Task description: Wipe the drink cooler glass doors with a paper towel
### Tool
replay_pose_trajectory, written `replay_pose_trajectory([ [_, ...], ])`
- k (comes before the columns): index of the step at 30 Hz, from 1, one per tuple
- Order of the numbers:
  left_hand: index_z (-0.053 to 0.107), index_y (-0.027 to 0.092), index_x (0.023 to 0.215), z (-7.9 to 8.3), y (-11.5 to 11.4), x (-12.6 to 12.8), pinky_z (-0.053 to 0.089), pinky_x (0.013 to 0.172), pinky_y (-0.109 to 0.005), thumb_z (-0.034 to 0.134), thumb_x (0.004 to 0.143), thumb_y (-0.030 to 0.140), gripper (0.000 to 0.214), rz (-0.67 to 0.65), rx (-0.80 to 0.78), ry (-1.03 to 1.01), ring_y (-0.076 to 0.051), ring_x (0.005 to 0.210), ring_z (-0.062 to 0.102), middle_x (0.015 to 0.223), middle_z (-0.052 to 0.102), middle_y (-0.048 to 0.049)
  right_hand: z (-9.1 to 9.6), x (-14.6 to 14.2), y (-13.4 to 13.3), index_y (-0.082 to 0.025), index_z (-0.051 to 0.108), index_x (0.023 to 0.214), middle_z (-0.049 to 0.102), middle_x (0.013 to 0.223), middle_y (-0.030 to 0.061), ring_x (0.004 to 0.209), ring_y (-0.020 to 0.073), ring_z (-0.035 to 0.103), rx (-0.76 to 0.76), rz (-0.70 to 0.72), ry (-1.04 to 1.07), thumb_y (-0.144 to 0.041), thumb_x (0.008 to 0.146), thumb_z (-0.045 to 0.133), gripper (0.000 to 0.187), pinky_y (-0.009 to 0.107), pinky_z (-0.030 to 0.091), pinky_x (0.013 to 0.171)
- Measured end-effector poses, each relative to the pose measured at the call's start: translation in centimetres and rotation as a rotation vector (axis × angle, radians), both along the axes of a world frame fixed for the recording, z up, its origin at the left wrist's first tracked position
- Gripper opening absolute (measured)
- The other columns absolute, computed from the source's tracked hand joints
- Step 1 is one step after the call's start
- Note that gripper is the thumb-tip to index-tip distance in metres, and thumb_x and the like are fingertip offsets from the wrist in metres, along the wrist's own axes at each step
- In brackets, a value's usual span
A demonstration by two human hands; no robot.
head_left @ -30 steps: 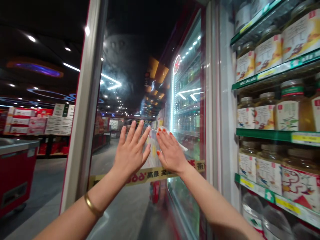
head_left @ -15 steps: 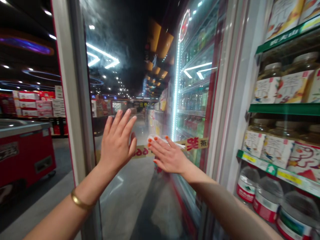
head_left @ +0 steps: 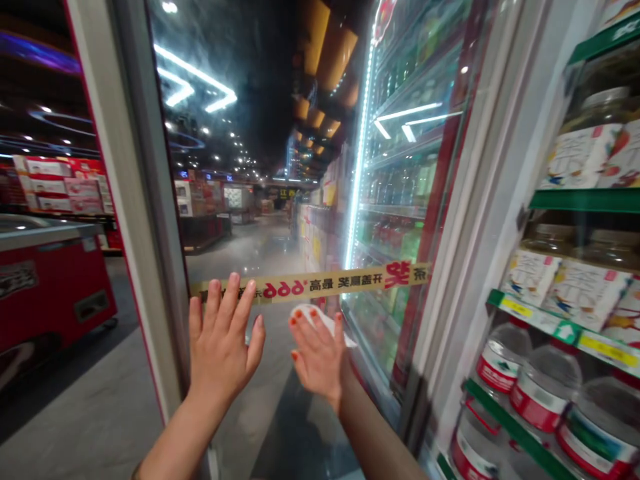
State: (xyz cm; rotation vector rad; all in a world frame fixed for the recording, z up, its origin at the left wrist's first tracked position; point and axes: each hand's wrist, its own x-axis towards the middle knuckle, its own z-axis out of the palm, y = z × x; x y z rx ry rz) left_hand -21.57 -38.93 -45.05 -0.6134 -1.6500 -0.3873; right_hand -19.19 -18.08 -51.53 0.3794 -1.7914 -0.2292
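Note:
An open glass fridge door [head_left: 280, 153] stands in front of me, with a yellow printed strip [head_left: 320, 285] across it. My left hand [head_left: 221, 343] lies flat on the glass just below the strip, fingers spread. My right hand [head_left: 316, 352] presses a white cloth [head_left: 320, 319] flat against the glass beside it, fingers stretched out. The door's pale frame [head_left: 127, 180] runs up on the left of my left hand.
Green fridge shelves [head_left: 575, 200] at the right carry jars with white labels [head_left: 585, 157] and water bottles [head_left: 543, 390] lower down. A red chest freezer [head_left: 47, 280] stands at the left. A shop aisle with lit coolers shows through the glass.
Both hands have slid down the glass, from above the yellow strip to below it, the right one carrying the cloth. My view has tilted down and swung toward the fridge.

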Motion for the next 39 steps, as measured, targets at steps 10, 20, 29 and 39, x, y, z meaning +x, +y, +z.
replay_pose_trajectory([
  [10,0.023,0.03,0.177,1.1,7.5,2.1,-0.005,0.144,-0.052,0.065,0.105,0.038,0.084,-0.041,-0.08,-0.047,-0.025,0.175,0.011,0.179,0.035,-0.0055,3.8,-0.5,12.5,-0.026,0.004,0.181,0.021,0.185,0.0175,0.171,0.0425,0.023,-0.596,-0.124,0.181,-0.025,0.11,0.039,0.079,0.08,0.021,0.135],
  [20,0.032,0.029,0.175,1.3,12.0,1.8,-0.005,0.144,-0.049,0.063,0.105,0.039,0.077,-0.122,-0.172,0.036,-0.02,0.175,0.008,0.176,0.041,-0.005,2.6,-0.2,13.9,-0.017,0.0,0.18,0.014,0.185,0.0215,0.173,0.0391,0.014,-0.596,-0.159,0.2,-0.022,0.11,0.035,0.079,0.081,0.027,0.132],
  [29,0.025,0.028,0.177,2.8,14.0,0.8,-0.011,0.143,-0.046,0.063,0.106,0.035,0.08,-0.145,-0.295,0.126,-0.021,0.172,0.023,0.172,0.047,-0.0057,0.2,0.5,15.1,-0.024,-0.002,0.18,0.011,0.186,0.0118,0.172,0.0373,0.02,-0.659,-0.144,0.203,-0.021,0.108,0.037,0.082,0.073,0.03,0.137],
  [39,0.025,0.027,0.177,2.6,13.8,0.8,-0.011,0.143,-0.049,0.064,0.107,0.044,0.082,-0.129,-0.317,0.102,-0.024,0.171,0.026,0.173,0.045,-0.0085,0.2,0.7,14.2,-0.023,0.002,0.18,0.025,0.185,0.0142,0.173,0.033,0.02,-0.452,-0.096,0.087,-0.029,0.109,0.048,0.085,0.067,0.029,0.139],
])
